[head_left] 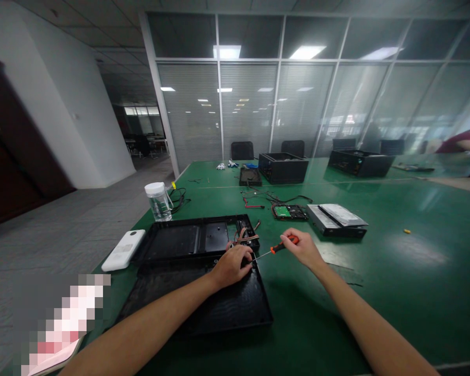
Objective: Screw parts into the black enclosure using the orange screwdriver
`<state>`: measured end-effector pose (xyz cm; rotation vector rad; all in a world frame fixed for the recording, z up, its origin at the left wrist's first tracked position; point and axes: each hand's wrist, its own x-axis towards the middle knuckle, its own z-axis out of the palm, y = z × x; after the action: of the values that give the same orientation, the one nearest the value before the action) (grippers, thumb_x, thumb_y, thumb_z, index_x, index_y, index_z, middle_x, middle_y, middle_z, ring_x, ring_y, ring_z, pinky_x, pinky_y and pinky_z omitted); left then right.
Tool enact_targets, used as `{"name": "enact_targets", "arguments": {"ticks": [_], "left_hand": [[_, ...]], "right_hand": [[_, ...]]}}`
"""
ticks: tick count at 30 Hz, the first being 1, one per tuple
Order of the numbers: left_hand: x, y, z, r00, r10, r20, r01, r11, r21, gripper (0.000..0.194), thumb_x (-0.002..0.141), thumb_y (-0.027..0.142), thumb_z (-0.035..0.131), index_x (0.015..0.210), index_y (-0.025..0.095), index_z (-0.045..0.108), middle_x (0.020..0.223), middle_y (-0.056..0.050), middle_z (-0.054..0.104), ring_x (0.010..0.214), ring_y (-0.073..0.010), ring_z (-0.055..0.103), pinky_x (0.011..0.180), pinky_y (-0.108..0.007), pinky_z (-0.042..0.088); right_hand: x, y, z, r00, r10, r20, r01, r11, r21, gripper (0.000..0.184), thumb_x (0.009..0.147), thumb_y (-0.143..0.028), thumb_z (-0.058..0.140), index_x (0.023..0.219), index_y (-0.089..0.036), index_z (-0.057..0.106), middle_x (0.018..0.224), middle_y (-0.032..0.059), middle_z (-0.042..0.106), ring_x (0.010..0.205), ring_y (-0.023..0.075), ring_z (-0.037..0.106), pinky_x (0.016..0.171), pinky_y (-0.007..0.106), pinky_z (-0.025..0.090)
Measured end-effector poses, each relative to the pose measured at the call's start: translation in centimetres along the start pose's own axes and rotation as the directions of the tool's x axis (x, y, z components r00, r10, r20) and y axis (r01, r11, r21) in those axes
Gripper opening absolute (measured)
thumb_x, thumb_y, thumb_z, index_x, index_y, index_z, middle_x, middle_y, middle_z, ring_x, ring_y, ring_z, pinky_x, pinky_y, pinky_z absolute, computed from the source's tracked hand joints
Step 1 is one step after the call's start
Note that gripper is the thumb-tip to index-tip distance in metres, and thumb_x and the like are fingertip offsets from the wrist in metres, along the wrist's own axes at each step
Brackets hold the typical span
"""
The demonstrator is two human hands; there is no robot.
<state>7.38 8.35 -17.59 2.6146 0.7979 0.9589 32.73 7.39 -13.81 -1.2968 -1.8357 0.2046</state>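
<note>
My right hand (303, 247) is wrapped round the orange and black handle of a screwdriver (277, 248). Its thin shaft points left, and the tip ends at the fingers of my left hand (234, 266). Those fingers are bent close together at the inner edge of a black plastic casing; whatever sits between them is hidden. The casing lies opened out as two shallow trays, a rear half (180, 243) and a front half (203, 308). Striped ribbon wires (243, 237) run through the rear half's right end, just beyond my left hand.
A clear water bottle (159, 202) and a white device (124, 250) stand left of the casing. Behind my right hand lie a hard drive with a green board (288, 211) and a disc drive (332, 227). Loose cables and black computer cases (284, 169) are farther back; a person sits far right.
</note>
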Motion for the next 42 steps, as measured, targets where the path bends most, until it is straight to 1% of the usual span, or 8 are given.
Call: {"name": "enact_targets", "arguments": {"ticks": [14,21,24,27,30,34,38,42], "left_hand": [[-0.1,-0.2,0.1,1.000,0.007,-0.005,-0.008,1.000,-0.021,0.032,0.074,0.014,0.057,0.104,0.018,0.046,0.088,-0.003,0.061,0.095,-0.0186,0.054,0.091,-0.033,0.040],[0.0,-0.1,0.1,1.000,-0.007,-0.012,0.006,1.000,-0.025,0.024,0.074,0.014,0.060,0.094,0.018,0.049,0.089,-0.002,0.059,0.093,-0.0181,0.054,0.088,-0.032,0.041],[0.0,0.0,0.1,1.000,-0.015,-0.014,0.015,1.000,-0.017,0.019,0.074,0.015,0.061,0.089,0.018,0.050,0.089,-0.002,0.059,0.093,-0.0182,0.054,0.087,-0.032,0.041],[0.0,0.0,0.2,1.000,-0.020,-0.013,0.020,1.000,-0.015,0.020,0.073,0.015,0.062,0.088,0.018,0.049,0.089,-0.002,0.058,0.091,-0.0180,0.054,0.085,-0.032,0.042],[-0.1,-0.1,0.2,1.000,-0.019,-0.013,0.019,1.000,-0.014,0.018,0.073,0.015,0.062,0.086,0.018,0.049,0.087,-0.002,0.057,0.088,-0.0176,0.053,0.083,-0.032,0.042],[-0.1,-0.1,0.1,1.000,-0.017,0.001,0.017,1.000,-0.013,0.019,0.073,0.015,0.062,0.085,0.018,0.048,0.087,-0.002,0.056,0.087,-0.0176,0.053,0.082,-0.031,0.042],[-0.1,0.1,-0.1,1.000,-0.007,0.009,0.007,1.000,-0.010,0.020,0.073,0.015,0.062,0.087,0.018,0.048,0.089,-0.003,0.055,0.089,-0.0178,0.052,0.083,-0.031,0.041],[-0.1,0.3,-0.1,1.000,-0.014,0.006,0.014,1.000,0.006,0.019,0.074,0.015,0.062,0.087,0.018,0.049,0.089,-0.003,0.055,0.088,-0.0176,0.052,0.083,-0.031,0.041]], "right_hand": [[0.0,-0.8,-0.9,0.989,-0.112,0.100,0.126,0.981,-0.147,0.028,0.082,-0.040,0.044,0.070,-0.019,0.057,0.058,-0.0007,0.057,0.051,0.0106,0.048,0.053,0.022,0.034],[0.0,-8.7,-3.4,0.915,-0.184,0.359,0.342,0.827,-0.447,0.026,0.085,-0.039,0.042,0.084,-0.019,0.059,0.066,0.0021,0.064,0.060,0.0150,0.058,0.056,0.024,0.030],[0.7,-12.4,-3.6,0.875,-0.145,0.462,0.394,0.768,-0.505,0.024,0.087,-0.032,0.038,0.098,-0.020,0.057,0.074,0.0034,0.066,0.066,0.0173,0.061,0.057,0.025,0.031],[1.9,-14.3,-3.0,0.858,-0.038,0.512,0.378,0.723,-0.579,0.037,0.091,-0.041,0.029,0.094,-0.019,0.059,0.076,0.0072,0.067,0.071,0.0208,0.063,0.059,0.026,0.034],[3.1,-14.8,-2.5,0.890,0.077,0.449,0.293,0.657,-0.695,0.056,0.090,-0.054,0.021,0.083,-0.015,0.061,0.077,0.0135,0.067,0.074,0.0261,0.063,0.061,0.030,0.037],[3.9,-14.8,-2.3,0.856,0.023,0.517,0.344,0.722,-0.600,0.046,0.091,-0.048,0.023,0.107,-0.017,0.053,0.083,0.0108,0.067,0.076,0.0240,0.063,0.063,0.030,0.039],[4.1,-14.8,-2.4,0.871,0.072,0.486,0.312,0.682,-0.661,0.054,0.091,-0.052,0.017,0.091,-0.016,0.058,0.083,0.0127,0.067,0.079,0.0270,0.063,0.065,0.032,0.039],[4.0,-14.7,-2.6,0.855,0.076,0.513,0.303,0.730,-0.613,0.051,0.090,-0.051,0.022,0.102,-0.016,0.056,0.085,0.0115,0.067,0.078,0.0246,0.064,0.065,0.030,0.040]]}}
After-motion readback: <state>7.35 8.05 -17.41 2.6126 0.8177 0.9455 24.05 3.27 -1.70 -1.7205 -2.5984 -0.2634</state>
